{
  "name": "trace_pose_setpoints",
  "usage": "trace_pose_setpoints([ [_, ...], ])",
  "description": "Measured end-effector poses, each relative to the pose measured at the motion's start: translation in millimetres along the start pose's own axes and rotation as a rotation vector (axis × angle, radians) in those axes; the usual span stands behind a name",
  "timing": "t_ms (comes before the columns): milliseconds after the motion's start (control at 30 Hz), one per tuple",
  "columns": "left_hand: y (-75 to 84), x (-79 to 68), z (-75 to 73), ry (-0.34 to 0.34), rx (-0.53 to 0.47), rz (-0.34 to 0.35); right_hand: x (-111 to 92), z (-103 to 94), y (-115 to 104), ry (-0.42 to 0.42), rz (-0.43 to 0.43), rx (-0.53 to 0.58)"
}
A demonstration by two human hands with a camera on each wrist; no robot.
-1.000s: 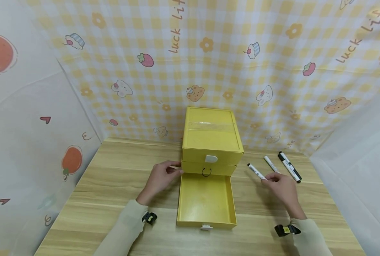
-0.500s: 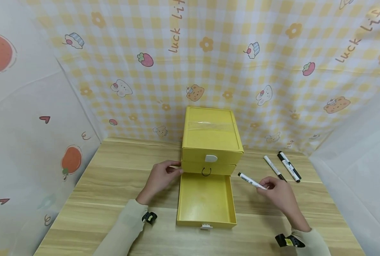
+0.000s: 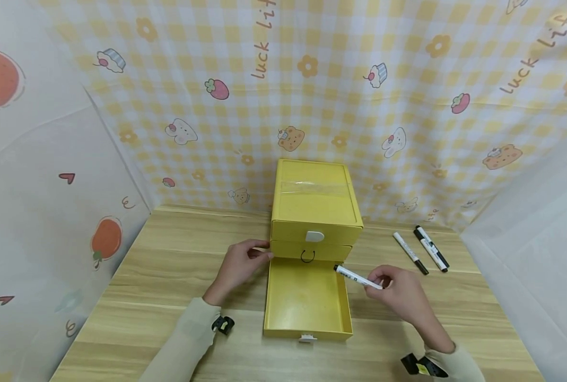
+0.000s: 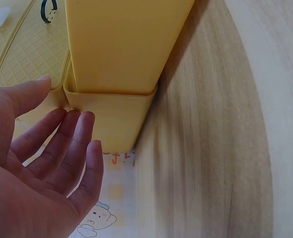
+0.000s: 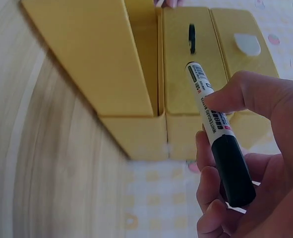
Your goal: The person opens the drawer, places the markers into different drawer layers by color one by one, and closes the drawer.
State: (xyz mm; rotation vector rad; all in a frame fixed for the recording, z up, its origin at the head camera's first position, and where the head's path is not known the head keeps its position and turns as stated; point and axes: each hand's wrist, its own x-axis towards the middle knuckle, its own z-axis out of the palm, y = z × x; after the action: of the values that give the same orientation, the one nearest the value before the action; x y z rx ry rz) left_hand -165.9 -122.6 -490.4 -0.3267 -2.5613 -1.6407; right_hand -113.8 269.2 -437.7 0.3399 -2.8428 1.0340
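Observation:
A yellow drawer cabinet [image 3: 314,204] stands at mid-table with its bottom drawer [image 3: 304,300] pulled out; the drawer's bare floor shows. At the cabinet's left side is my left hand [image 3: 239,266], fingertips right at the edge near the drawer fronts. In the left wrist view its fingers [image 4: 82,148] are loosely bent and hold nothing. My right hand [image 3: 401,294] pinches a white whiteboard marker [image 3: 355,277] between thumb and fingers. The marker's far end overlaps the drawer's right wall in the head view. Its black cap [image 5: 233,171] lies toward my palm in the right wrist view.
Several more markers lie at the back right: one white marker [image 3: 409,252] alone, and a close pair [image 3: 431,248] beside it. The upper drawers are closed, one with a white tab [image 3: 315,236], one with a black loop [image 3: 308,257]. A checked cloth [image 3: 245,106] hangs behind.
My right hand has moved left and toward me, carrying the marker from beside the other markers to the open drawer's right wall. The left hand and the cabinet have stayed put.

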Motion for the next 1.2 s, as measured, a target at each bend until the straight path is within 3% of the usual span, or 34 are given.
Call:
trace_pose_setpoints([
  [533,0.1,-0.1,-0.5,-0.010,0.013,-0.022,18.9,21.2,-33.3,-0.123,-0.082,-0.015],
  [967,-0.3,1.4,-0.7,-0.004,0.011,0.007,33.0,38.7,-59.2,-0.222,-0.263,-0.130],
  [1200,0.3,1.0,-1.6,-0.008,0.016,0.009,39.1,48.8,-78.6,-0.303,-0.294,-0.173],
])
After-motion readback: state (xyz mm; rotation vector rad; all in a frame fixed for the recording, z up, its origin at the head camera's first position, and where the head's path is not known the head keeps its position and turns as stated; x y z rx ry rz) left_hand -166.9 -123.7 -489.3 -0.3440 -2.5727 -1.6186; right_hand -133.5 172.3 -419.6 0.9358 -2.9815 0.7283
